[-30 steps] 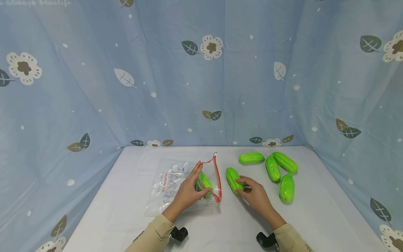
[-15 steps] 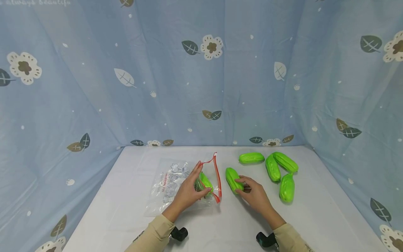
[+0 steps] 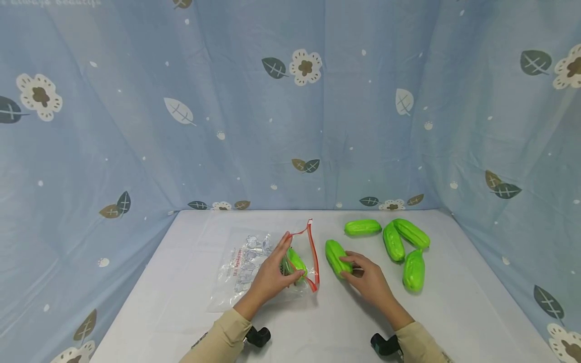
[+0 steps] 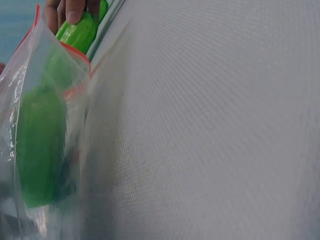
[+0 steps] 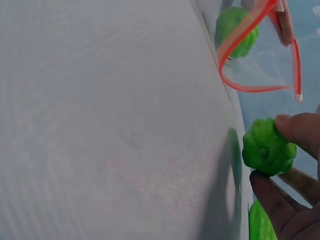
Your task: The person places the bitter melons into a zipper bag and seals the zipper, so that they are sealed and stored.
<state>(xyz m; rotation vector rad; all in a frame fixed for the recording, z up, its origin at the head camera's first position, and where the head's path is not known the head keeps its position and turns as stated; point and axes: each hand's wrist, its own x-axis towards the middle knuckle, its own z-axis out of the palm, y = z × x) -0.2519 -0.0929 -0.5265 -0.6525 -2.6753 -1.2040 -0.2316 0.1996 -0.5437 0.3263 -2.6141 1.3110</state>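
A clear zip bag with a red seal lies at the left of the table. My left hand grips it near the mouth, fingers and thumb spread apart across it, and the mouth gapes rightward. Inside the bag is a green toy cucumber, seen through the plastic in the left wrist view. My right hand pinches another ribbed green toy cucumber between thumb and fingers, a short way right of the mouth. In the right wrist view, this held toy cucumber shows its lobed end towards the camera.
Several more green toy cucumbers lie at the back right: one sideways, two leaning together, and one nearer. Blue patterned cloth encloses the white table at the back and sides.
The right hand and its toy cucumber have shifted up very slightly. The left hand and the bag stay where they were.
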